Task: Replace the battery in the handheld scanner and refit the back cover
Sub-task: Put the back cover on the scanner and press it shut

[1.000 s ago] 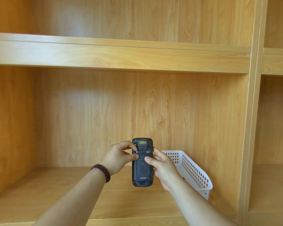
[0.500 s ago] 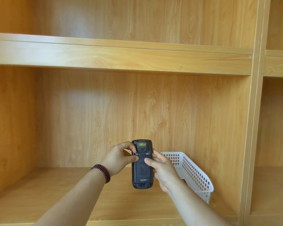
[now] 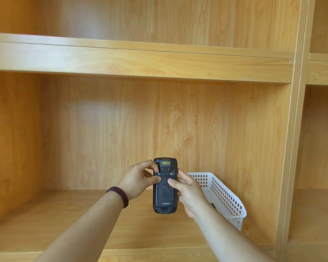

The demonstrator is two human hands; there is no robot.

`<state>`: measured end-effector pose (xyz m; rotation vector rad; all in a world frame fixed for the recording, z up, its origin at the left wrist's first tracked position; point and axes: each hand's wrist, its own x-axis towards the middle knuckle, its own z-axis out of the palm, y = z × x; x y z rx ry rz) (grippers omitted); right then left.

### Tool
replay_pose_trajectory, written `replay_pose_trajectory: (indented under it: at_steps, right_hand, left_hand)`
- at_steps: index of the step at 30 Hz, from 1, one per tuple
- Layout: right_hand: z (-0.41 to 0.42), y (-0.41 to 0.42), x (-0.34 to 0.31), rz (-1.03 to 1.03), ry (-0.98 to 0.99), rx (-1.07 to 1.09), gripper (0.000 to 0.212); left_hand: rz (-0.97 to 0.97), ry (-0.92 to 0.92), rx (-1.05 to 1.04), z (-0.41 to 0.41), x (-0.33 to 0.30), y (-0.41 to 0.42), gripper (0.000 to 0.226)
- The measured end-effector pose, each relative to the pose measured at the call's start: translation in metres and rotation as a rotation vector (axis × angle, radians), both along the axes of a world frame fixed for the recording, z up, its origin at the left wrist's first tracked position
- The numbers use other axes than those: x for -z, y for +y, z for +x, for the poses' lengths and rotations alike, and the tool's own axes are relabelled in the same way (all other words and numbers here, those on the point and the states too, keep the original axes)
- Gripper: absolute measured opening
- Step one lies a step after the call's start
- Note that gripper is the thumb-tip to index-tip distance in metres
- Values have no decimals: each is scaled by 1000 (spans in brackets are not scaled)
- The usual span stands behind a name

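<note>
A black handheld scanner (image 3: 165, 195) is held upright in front of the shelf, its back facing me with the cover in place and a small yellow label near the top. My left hand (image 3: 138, 179) grips its left edge, with the index fingertip by the left latch screw and the thumb pressed on the cover's upper left. My right hand (image 3: 187, 191) wraps the right edge from behind, its thumb on the cover's upper right. A dark bead bracelet (image 3: 118, 195) sits on my left wrist. No loose battery is in sight.
A white perforated plastic basket (image 3: 222, 193) stands tilted at the right of the wooden shelf (image 3: 64, 214), behind my right hand; something dark shows inside it. A thick upper shelf board (image 3: 140, 61) runs above. An upright divider (image 3: 292, 148) closes the compartment's right side.
Both hands and the scanner stay almost in place. My left index finger has curled down closer to the left latch; my right thumb remains on the cover.
</note>
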<state>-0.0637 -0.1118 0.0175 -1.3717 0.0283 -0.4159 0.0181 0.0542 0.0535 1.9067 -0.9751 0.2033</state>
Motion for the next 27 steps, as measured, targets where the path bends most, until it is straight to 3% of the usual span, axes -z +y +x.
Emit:
replay_pose_trajectory:
  at_steps: [11, 27]
  right_hand:
    - [0, 0, 2, 16, 2, 19, 57]
    - [-5, -4, 1, 0, -19, 27, 56]
  left_hand:
    - [7, -59, -41, -1, 4, -1, 25]
    - [-123, 38, -58, -11, 9, -8, 15]
